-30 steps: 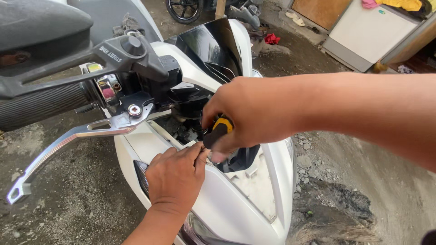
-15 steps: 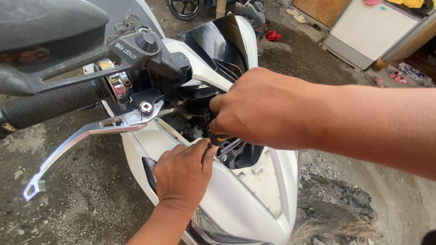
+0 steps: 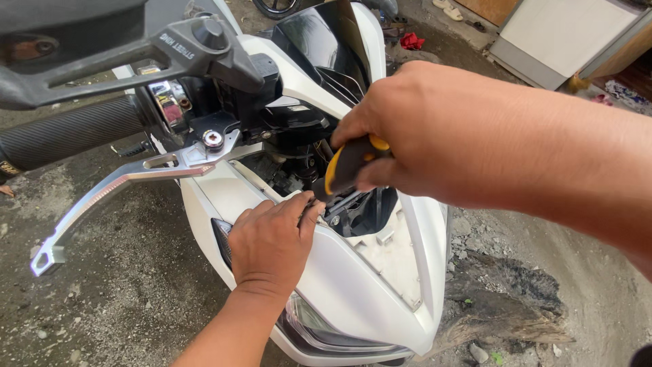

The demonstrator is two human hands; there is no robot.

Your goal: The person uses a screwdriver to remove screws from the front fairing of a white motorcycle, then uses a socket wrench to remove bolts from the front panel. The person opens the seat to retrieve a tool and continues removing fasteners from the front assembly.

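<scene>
A black-and-yellow screwdriver (image 3: pixel 350 165) points down into the open front cavity of a white scooter fairing (image 3: pixel 353 285). The right hand (image 3: pixel 421 129) grips its handle, hiding the top. The left hand (image 3: pixel 272 245) rests flat, fingers together, beside the tip. A silver brake lever (image 3: pixel 115 187) and black handlebar grip (image 3: pixel 68 136) jut out on the left.

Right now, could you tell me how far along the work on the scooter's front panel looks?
Done: the cover behind the white front fairing is off, leaving an open cavity with dark parts exposed. In hand: the right hand holds a black and yellow screwdriver, its shaft angled down into the cavity, while the left hand rests on the fairing's edge. Left: the fairing itself remains mounted; which fastener the tip meets is hidden.
</scene>
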